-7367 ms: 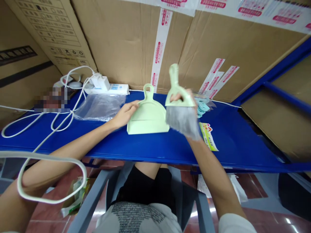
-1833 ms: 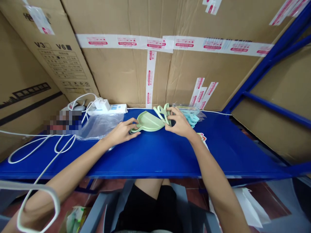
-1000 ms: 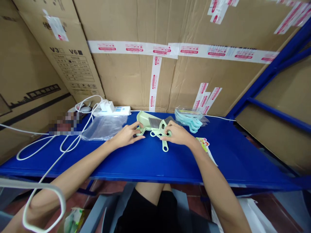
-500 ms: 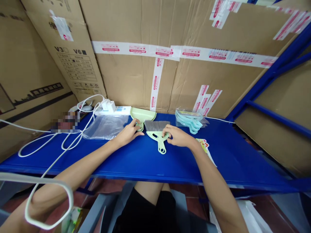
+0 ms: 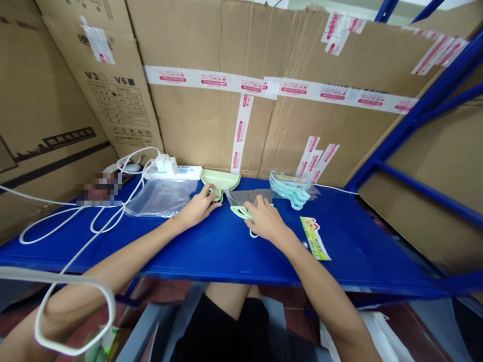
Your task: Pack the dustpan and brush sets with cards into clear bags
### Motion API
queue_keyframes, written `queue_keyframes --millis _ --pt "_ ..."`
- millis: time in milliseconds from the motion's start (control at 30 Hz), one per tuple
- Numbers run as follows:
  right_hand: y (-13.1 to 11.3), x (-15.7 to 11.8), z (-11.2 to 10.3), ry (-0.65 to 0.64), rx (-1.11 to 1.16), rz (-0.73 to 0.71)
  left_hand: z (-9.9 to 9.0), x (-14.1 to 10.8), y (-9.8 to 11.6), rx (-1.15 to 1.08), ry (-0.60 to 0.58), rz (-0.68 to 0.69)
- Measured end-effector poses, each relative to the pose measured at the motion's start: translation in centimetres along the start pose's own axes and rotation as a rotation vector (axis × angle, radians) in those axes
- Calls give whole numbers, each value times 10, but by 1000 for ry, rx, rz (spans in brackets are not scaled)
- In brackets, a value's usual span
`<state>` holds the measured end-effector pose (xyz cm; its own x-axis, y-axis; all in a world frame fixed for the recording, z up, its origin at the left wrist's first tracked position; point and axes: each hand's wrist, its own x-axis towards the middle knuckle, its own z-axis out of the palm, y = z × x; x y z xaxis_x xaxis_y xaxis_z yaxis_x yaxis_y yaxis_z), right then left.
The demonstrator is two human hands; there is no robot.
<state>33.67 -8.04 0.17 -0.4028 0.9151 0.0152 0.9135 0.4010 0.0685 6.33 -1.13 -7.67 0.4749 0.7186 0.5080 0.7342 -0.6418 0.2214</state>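
- Left hand (image 5: 196, 208): thumb and forefinger stand apart at the handle of a pale green dustpan (image 5: 221, 179); whether they press on it cannot be told.
- Right hand (image 5: 266, 218): fingers bent and slightly spread over the pale green handle of a hand brush (image 5: 249, 197); the firmness of the grip cannot be told, since the hand covers much of the handle.
- Dustpan: near the rear edge of the blue tabletop (image 5: 204, 254), left of its middle, handle toward the front edge.
- Hand brush: just right of the dustpan, grey bristles toward the rear edge, a looped handle end showing below the hand.
- Turquoise plastic pieces (image 5: 290, 190): in clear wrapping near the rear edge, right of the brush.
- Printed card (image 5: 315, 238): yellow-green and white, nearer the front edge, right of the right hand; its characters are too small to read.
- Clear plastic bags (image 5: 162, 198): flat, left of the left hand.
- Power strip (image 5: 190, 172): along the rear edge, with a white plug (image 5: 166, 165) and looped white cable (image 5: 77, 217) toward the left end.
- Cardboard carton (image 5: 124, 108) at the rear left: "V3" beside a blank box, "V6" beside a filled one, above an illegible table.
- White tape (image 5: 211, 79) on the rear cardboard (image 5: 199, 125): repeated red print, illegible.
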Motion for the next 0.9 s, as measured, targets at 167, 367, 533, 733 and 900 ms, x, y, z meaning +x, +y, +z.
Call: queue_keyframes --millis 167,367,533,733,900 --pt "-4 5 10 42 -53 166 3 2 2 -1 -15 38" --pt "0 13 10 32 -32 215 4 11 2 56 3 -23" --pt "17 22 12 22 41 147 4 12 -1 66 -1 -48" --pt "25 31 20 40 83 192 7 9 -5 64 44 -107" --pt "23 39 18 89 67 289 5 9 -1 79 30 -143"
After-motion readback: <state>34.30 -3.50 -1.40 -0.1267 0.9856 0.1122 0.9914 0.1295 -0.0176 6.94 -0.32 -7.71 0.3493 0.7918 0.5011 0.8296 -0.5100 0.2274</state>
